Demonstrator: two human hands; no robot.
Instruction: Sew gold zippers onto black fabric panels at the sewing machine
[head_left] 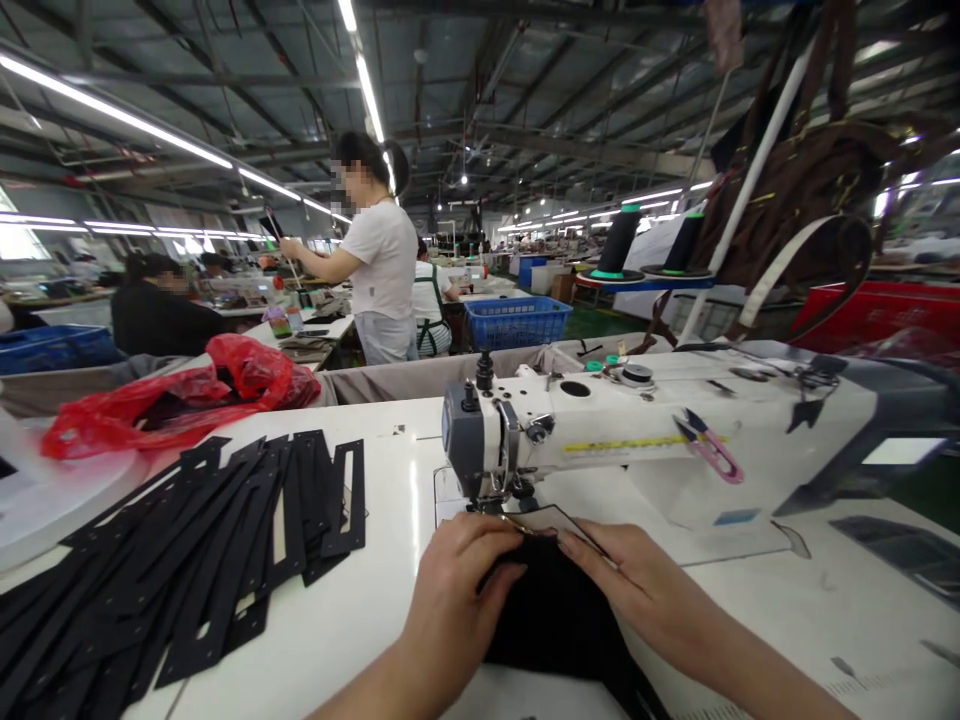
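Black fabric (pixel 559 610) hangs between my two hands, in front of the needle end of a white sewing machine (pixel 600 420). My left hand (pixel 461 580) has its thumb and fingers closed on the fabric's left upper edge. On the other side my right hand (pixel 637 580) pinches the right upper edge, its fingers partly behind the cloth. Along the top edge between the hands runs a light strip with a dark border; its exact make is hard to tell. The presser foot (pixel 517 492) is just beyond my fingertips. Whether the cloth touches it, I cannot tell.
A pile of black slotted strips (pixel 217 560) covers the left of the table. Behind it lies a red plastic bag (pixel 195 395). Pink thread snips (pixel 712 450) rest against the machine. Thread cones (pixel 619 245) stand behind. A co-worker (pixel 382 260) stands beyond, near a blue basket (pixel 517 322).
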